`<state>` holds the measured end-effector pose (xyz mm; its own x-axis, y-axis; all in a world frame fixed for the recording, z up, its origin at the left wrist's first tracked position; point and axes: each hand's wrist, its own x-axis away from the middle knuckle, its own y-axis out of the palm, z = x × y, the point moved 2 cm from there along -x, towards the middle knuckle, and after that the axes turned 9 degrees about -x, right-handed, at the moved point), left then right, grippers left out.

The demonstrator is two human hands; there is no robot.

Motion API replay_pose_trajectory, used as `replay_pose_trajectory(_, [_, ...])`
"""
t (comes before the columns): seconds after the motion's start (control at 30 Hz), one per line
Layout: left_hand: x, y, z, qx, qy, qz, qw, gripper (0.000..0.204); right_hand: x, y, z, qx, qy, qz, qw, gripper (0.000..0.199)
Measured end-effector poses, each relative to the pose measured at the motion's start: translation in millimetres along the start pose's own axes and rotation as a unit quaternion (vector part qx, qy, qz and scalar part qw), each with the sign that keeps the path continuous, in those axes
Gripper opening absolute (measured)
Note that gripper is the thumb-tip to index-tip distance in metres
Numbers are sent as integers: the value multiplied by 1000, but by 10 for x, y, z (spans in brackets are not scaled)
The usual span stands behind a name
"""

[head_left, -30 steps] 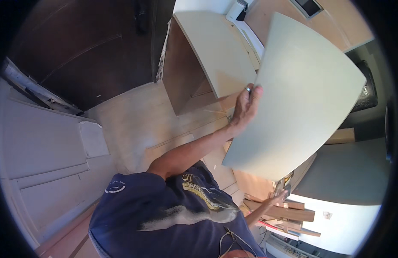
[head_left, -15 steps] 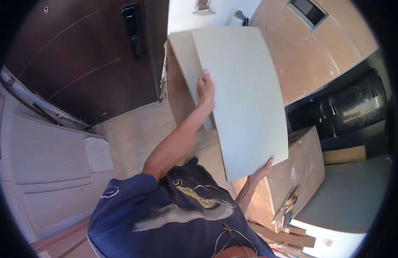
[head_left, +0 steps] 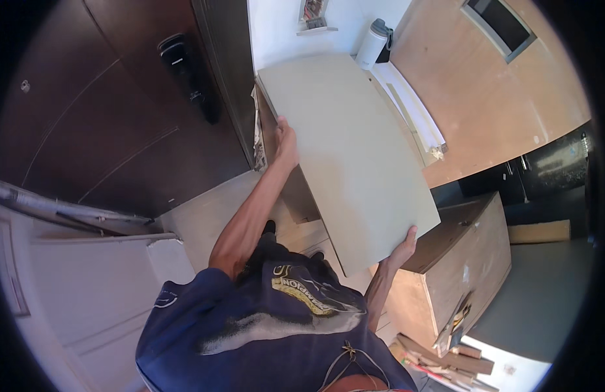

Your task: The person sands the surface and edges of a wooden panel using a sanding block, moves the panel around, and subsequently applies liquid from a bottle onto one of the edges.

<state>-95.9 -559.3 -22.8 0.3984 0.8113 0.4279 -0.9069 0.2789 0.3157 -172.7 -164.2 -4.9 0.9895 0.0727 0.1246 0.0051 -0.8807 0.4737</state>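
A large pale greenish-grey board [head_left: 354, 153] spans the space in front of me, its far end over a cabinet [head_left: 298, 193] by the white wall. My left hand [head_left: 287, 142] grips its left long edge, thumb on top. At the near right corner, my right hand [head_left: 402, 250] holds the board with the thumb on top. Both hands' other fingers are mostly hidden beneath it. Whether the board rests on the cabinet or is held just above it, I cannot tell.
A white bottle [head_left: 371, 46] with a grey lid stands behind the board, near white strips [head_left: 410, 104]. To the right is a wooden box [head_left: 449, 261] with tools [head_left: 456, 320] on it. A dark door [head_left: 119, 98] fills the left; wood offcuts [head_left: 456, 362] lie lower right.
The board's far end has shifted left over the cabinet, uncovering the bottle and white strips. My left hand has moved left with its edge; both hands keep hold.
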Motion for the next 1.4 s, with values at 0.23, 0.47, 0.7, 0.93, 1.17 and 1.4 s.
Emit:
replay_pose_trajectory(0.23, [-560,-535,91,-289,40,-97,951,67,196,518,47,30,-11,4,999,53])
replay_pose_trajectory(0.47, [-450,-729,564,-322,4,-195,927,60,86,584,176,93,15,39,995,55])
replay_pose_trajectory(0.7, [-501,-709,543,-374,17,-233,897,62,-59,211,47,352,-40,82,932,66])
replay_pose_trajectory(0.93, [-578,-809,1084,-583,315,-167,730,32,371,162,-327,580,-76,181,791,71])
replay_pose_trajectory(1.17, [-1997,38,1324,-674,490,-102,543,54,532,43,482,184,5,145,972,85])
replay_pose_trajectory(1.4, [-2716,158,1172,-759,352,-102,539,75,355,250,617,189,-9,138,972,86])
